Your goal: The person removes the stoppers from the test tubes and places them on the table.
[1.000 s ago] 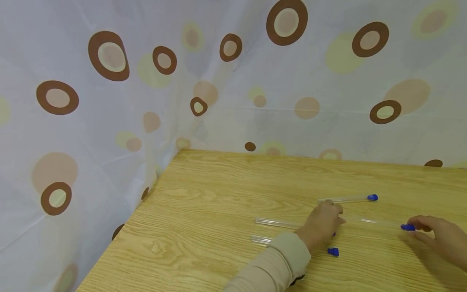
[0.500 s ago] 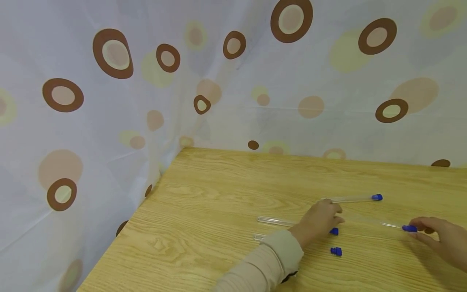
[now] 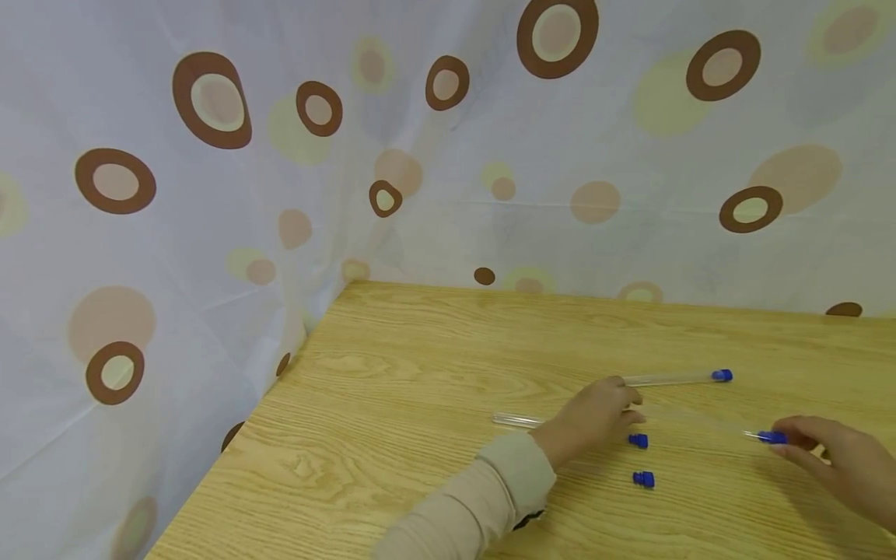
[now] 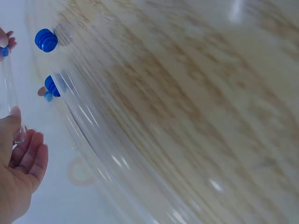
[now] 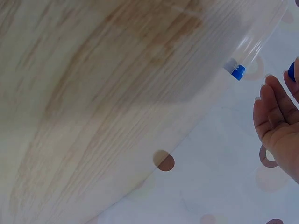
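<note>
In the head view my left hand [image 3: 598, 412] grips one end of a clear test tube [image 4: 8, 84], faint against the wood. My right hand [image 3: 840, 463] pinches a blue cap [image 3: 772, 438] at the tube's other end; how deeply the cap sits cannot be told. Beyond the left hand lies another clear tube [image 3: 665, 379] with a blue stopper [image 3: 722, 375] in its end. Two loose blue caps, one farther [image 3: 638, 441] and one nearer [image 3: 644, 479], lie right of the left forearm. An uncapped tube [image 3: 516, 420] is partly hidden behind that arm.
The wood-grain table [image 3: 392, 365] meets a white curtain [image 3: 420, 233] with brown and yellow circles at its back and left. In the left wrist view, clear tubes [image 4: 117, 158] lie side by side on the table below the left hand.
Both hands have shifted slightly left with the tube and cap between them. The farther loose cap, partly covered before, now shows fully. The sleeve now covers the nearest tube's left end.
</note>
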A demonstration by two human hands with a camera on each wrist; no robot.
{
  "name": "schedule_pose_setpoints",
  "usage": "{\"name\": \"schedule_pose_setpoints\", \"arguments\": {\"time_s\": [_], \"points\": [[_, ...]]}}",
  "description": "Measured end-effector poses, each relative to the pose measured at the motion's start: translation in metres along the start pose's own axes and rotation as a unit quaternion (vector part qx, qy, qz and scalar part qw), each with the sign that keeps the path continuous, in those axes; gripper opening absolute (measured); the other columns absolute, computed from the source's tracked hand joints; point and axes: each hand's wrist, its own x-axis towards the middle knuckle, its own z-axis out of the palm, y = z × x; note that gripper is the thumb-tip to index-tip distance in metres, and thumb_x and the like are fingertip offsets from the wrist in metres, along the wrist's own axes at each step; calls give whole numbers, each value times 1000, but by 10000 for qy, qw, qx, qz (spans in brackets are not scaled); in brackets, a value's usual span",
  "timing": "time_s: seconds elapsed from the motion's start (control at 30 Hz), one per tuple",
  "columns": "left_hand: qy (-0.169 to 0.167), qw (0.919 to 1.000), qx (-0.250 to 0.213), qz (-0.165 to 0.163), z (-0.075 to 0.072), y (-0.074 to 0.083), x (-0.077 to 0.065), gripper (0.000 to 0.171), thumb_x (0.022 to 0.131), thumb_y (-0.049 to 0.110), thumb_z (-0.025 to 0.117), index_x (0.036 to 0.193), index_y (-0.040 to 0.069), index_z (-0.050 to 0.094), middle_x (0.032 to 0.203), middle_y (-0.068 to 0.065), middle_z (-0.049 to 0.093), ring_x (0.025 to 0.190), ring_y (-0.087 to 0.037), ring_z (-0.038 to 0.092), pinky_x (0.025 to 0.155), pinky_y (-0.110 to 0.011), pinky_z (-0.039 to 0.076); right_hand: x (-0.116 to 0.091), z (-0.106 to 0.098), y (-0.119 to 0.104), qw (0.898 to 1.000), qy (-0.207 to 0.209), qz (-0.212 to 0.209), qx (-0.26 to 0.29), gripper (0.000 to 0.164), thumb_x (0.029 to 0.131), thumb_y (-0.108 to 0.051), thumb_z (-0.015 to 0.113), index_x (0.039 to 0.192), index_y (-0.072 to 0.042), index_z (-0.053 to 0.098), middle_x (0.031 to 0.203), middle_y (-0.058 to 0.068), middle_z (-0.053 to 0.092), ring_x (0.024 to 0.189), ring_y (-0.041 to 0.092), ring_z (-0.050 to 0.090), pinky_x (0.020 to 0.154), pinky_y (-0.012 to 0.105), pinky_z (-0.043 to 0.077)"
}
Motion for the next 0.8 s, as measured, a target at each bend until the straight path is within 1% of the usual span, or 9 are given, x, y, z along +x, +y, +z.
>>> {"name": "schedule_pose_setpoints", "arguments": {"time_s": [0.07,0.13,0.33,0.53,0.8], "points": [[-13,10000,44,48,-2,-2,-2,30,94,34,51,117,18,63,109,9,62,94,3,58,74,1,42,0,1,-3,10000,-6,-7,55,18,81,-13,70,89,2,65,73,-1,65,57,-14,40,47,15,38],[-1,9999,57,84,-3,-4,-4,30,94,34,51,117,18,63,109,9,62,94,3,59,75,1,42,-1,2,-6,9999,74,-81,96,16,80,-11,71,88,2,66,73,0,65,57,-14,40,47,16,40],[102,9997,-17,214,1,-12,-10,29,93,32,53,116,16,63,107,6,61,92,3,60,75,1,43,-3,2,-17,9992,223,-286,169,10,81,-11,70,84,-2,66,73,-4,63,59,-14,40,48,17,41],[113,9994,-93,326,0,-17,-17,30,93,30,53,116,14,64,107,4,63,91,1,61,74,0,43,-2,0,-26,9990,278,-319,163,9,80,-10,71,83,-3,65,72,-4,63,59,-14,40,48,17,41],[213,9987,-210,406,-1,-22,-23,30,94,31,52,116,14,64,104,4,63,89,1,60,73,0,43,-1,-2,-33,9986,345,-349,190,12,78,-9,72,85,-1,66,73,-2,63,60,-14,40,48,17,41]]}}
